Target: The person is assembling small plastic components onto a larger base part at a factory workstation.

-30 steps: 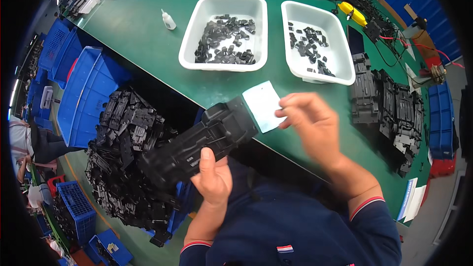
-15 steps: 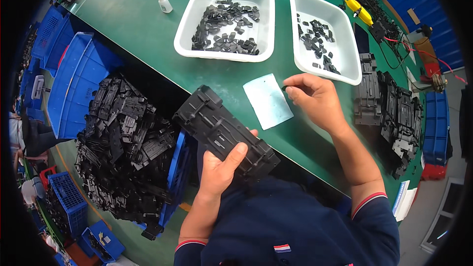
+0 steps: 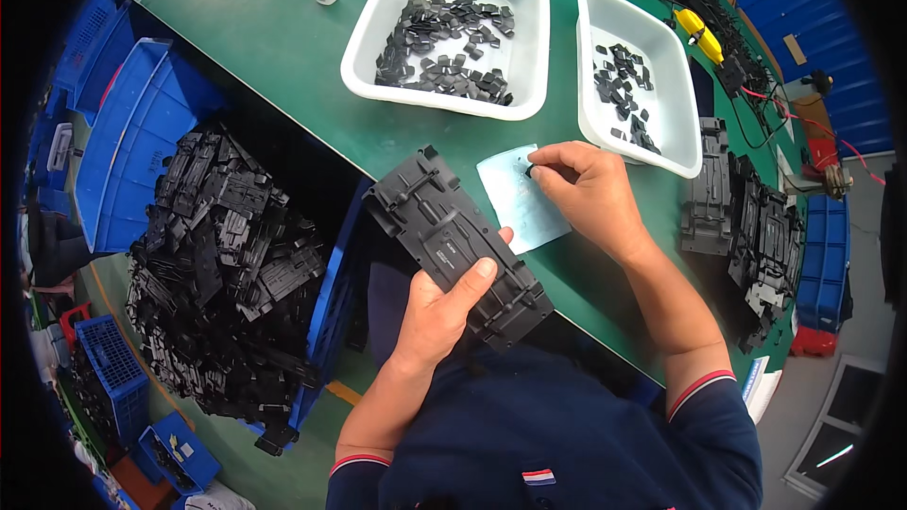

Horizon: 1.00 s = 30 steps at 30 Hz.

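Two hands work at the green table (image 3: pixel 283 66): the left hand (image 3: pixel 444 307) is closed around a long black plastic panel (image 3: pixel 455 247), holding it over the table's near edge. The right hand (image 3: pixel 588 194) pinches a small black piece (image 3: pixel 529 170) against a pale blue sheet (image 3: pixel 518 200), just below two white trays (image 3: pixel 529 85) of black parts

matt black plastic panel (image 3: pixel 458 250), glossy white trays (image 3: pixel 378 85)

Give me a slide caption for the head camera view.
Left hand holds a black plastic panel; right hand presses a small black piece onto a pale sheet.
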Each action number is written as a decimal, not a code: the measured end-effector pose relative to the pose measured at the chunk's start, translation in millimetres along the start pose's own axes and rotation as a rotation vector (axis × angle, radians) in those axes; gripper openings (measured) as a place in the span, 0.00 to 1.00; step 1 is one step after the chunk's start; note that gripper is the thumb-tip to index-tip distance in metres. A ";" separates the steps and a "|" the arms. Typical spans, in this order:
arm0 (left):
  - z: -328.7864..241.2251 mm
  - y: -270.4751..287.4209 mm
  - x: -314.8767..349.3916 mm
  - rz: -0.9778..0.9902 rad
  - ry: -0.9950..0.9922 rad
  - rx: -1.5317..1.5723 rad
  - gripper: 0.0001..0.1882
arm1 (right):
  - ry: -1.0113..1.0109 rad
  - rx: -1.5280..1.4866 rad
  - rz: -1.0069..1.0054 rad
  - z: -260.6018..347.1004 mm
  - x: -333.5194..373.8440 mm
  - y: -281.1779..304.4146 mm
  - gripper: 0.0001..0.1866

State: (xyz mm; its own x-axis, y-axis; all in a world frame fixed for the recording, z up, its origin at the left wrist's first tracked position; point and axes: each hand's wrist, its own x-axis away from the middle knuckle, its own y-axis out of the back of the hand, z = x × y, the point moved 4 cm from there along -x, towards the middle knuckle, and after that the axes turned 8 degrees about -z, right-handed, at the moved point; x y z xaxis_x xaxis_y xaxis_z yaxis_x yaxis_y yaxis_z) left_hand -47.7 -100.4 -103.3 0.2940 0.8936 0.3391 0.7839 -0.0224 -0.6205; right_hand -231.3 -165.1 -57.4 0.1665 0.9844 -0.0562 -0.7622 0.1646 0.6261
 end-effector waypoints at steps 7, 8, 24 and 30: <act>-0.1 3.5 -4.4 -0.009 0.044 -0.066 0.19 | 0.034 0.076 0.006 3.6 -1.5 -3.8 0.09; -0.2 3.3 -5.0 -0.009 0.048 -0.064 0.19 | 0.069 0.102 -0.003 3.7 -2.0 -4.3 0.09; -14.9 -7.3 4.2 -0.053 -0.130 -0.036 0.16 | 0.816 0.070 -0.294 30.2 67.5 35.4 0.21; -25.9 -16.0 12.4 -0.045 -0.256 0.016 0.15 | 0.835 0.025 -0.288 24.1 92.1 35.0 0.23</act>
State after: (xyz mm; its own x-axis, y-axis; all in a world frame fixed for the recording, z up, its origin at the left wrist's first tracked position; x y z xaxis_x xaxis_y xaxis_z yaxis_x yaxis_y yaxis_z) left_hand -42.4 -100.5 -70.9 0.1094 0.9779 0.1782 0.7839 0.0254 -0.6204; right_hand -227.6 -70.1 -21.9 -0.1685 0.6297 -0.7583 -0.7458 0.4216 0.5158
